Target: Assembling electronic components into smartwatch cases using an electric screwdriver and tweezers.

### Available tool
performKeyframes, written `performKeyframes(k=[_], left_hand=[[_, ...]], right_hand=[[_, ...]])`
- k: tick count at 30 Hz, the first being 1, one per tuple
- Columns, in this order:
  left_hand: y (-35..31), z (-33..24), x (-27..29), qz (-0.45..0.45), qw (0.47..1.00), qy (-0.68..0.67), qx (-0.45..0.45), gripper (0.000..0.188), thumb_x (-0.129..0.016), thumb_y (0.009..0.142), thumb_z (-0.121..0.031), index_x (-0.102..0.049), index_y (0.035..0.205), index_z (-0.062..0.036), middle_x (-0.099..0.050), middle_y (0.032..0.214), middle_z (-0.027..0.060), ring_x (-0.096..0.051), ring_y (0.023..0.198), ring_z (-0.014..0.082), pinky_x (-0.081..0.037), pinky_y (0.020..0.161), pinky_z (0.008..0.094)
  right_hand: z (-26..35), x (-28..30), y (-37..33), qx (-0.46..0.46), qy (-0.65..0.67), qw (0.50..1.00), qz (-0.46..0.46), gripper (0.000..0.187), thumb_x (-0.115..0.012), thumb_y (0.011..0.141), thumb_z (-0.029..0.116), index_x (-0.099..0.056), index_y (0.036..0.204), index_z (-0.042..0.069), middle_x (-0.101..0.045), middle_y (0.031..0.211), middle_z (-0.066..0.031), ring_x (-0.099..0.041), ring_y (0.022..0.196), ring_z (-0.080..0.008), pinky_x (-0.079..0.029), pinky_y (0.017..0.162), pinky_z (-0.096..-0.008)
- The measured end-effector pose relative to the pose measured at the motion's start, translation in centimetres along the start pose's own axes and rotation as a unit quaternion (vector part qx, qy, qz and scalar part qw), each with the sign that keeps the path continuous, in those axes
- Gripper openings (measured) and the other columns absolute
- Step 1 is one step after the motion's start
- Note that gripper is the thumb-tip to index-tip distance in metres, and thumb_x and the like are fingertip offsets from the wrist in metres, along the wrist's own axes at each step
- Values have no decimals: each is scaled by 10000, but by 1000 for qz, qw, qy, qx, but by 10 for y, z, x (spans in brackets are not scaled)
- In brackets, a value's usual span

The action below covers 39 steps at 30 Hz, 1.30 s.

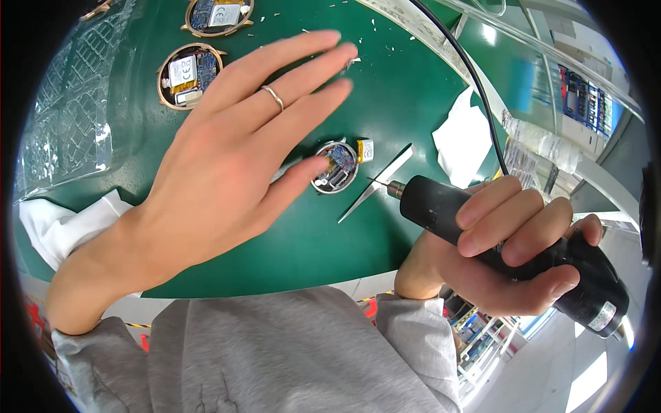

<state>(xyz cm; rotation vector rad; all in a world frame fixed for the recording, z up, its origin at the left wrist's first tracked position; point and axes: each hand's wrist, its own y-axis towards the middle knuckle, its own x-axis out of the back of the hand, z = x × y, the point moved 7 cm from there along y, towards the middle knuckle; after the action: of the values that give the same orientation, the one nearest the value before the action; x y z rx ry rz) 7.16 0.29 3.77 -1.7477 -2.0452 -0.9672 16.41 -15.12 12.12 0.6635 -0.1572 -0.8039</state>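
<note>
My right hand [509, 237] is wrapped round a black electric screwdriver [432, 206], its thin bit pointing left toward the table's middle. Fingers apart, my left hand [234, 155] hovers over the table with nothing in it; its thumb overlaps an opened silver watch case [341, 180]. Inside that round case a blue circuit board shows. Beside it lies a small battery cell [365, 151] with a yellow edge. White-and-dark tweezers [377, 182] rest between the case and the screwdriver's tip.
Two opened gold watch cases, one near [180, 93] and one far [210, 15], lie at the upper left. A clear plastic tray [76, 103] stands at far left. White cloths lie at the left [62, 227] and right [463, 141]. A black cable [475, 76] runs down to the screwdriver.
</note>
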Motion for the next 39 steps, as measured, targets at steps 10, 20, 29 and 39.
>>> performKeyframes(k=[10, 20, 29, 39], left_hand=[[-6, 2, 2, 25, 999, 35, 10, 655, -717, 758, -9, -572, 1397, -4, -559, 1468, 150, -487, 1389, 358, -419, 1117, 459], [-9, 7, 4, 0, 1000, 3, 10, 583, -719, 776, -15, -602, 1347, -4, -607, 1395, 144, -538, 1326, 345, -450, 1085, 459], [-16, -14, -19, 68, 992, 22, -107, 534, -755, 723, -85, -665, 1245, -19, -659, 1270, 99, -598, 1186, 331, -489, 1033, 482], [-14, -5, -15, 53, 996, -66, -21, 609, -750, 740, -95, -606, 1327, -22, -720, 1120, 67, -618, 1108, 300, -490, 1028, 487]], right_hand=[[-2, -16, -2, -12, 2, 1000, 13, 462, -478, 1044, 374, -474, 1319, 3, -472, 758, -20, -428, 423, -143, -386, 424, -341], [0, -17, -6, -1, -24, 999, 29, 502, -439, 1066, 408, -455, 1361, 2, -471, 760, -21, -429, 435, -144, -393, 438, -334], [1, -23, -6, 10, -29, 999, -13, 407, -447, 1053, 343, -454, 1282, 7, -464, 737, -19, -413, 425, -153, -392, 436, -345], [-2, -32, -8, 8, -31, 999, -10, 312, -465, 1027, 281, -455, 1178, 8, -463, 710, -12, -412, 423, -163, -392, 433, -353]])
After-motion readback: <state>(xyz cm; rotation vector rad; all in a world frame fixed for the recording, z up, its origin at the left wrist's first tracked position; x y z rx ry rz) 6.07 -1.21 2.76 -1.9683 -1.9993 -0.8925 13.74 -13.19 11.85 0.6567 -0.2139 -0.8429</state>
